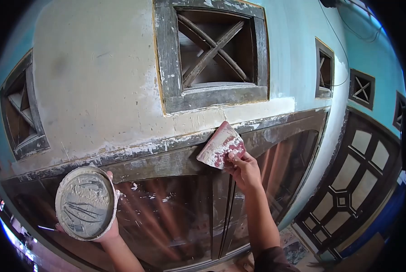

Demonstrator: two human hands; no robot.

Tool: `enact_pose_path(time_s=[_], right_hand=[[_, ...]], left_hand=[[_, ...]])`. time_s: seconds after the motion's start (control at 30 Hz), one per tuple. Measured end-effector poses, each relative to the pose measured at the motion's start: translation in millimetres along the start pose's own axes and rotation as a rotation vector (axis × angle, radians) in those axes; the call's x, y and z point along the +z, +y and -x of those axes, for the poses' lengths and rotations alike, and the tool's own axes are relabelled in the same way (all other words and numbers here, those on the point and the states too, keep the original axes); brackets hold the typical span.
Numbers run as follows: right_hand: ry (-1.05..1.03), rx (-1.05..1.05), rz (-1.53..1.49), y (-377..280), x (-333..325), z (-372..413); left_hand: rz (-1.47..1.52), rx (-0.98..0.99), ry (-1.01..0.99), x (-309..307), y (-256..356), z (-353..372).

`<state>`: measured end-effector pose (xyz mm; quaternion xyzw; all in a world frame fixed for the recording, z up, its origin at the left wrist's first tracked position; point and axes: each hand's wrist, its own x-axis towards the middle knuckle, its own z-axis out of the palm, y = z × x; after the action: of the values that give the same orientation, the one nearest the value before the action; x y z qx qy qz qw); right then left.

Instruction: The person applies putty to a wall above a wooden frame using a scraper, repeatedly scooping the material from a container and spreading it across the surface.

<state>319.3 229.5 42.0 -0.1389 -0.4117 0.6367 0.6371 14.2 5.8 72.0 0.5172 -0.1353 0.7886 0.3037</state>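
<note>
A round, shallow container with grey-white paste smeared inside rests in my left hand, its open side facing me. My right hand pinches a flat reddish scraper coated with white paste. The scraper's upper tip is at the top edge of the dark wooden frame, just under the pale wall. Whether the tip touches the wall cannot be made out. Fine cracks or marks show in the wall strip above it. A thin light-coloured tool sticks out beside my left fingers.
Above is a square vent with crossed bars in a worn wooden frame. Smaller vents flank it on both sides. Glass panes fill the dark frame below. A panelled door stands at the right.
</note>
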Motion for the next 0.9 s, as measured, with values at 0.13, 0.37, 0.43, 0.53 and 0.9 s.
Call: enact_pose_path(time_s=[0.13, 0.37, 0.43, 0.53, 0.9], right_hand=[[-0.035, -0.006, -0.031, -16, 11, 1], [0.037, 0.009, 0.053, -10, -5, -7], [-0.003, 0.013, 0.049, -17, -14, 2], [-0.064, -0.02, 0.03, -29, -4, 5], [-0.1, -0.001, -0.212, -39, -23, 12]], left_hand=[[0.013, -0.007, -0.022, -1, -3, -2], [0.04, -0.016, -0.075, -3, -9, -6], [0.046, -0.016, -0.084, -5, -9, -5], [-0.013, -0.036, -0.187, -3, -11, -10], [0.029, -0.05, -0.006, 4, -24, -2]])
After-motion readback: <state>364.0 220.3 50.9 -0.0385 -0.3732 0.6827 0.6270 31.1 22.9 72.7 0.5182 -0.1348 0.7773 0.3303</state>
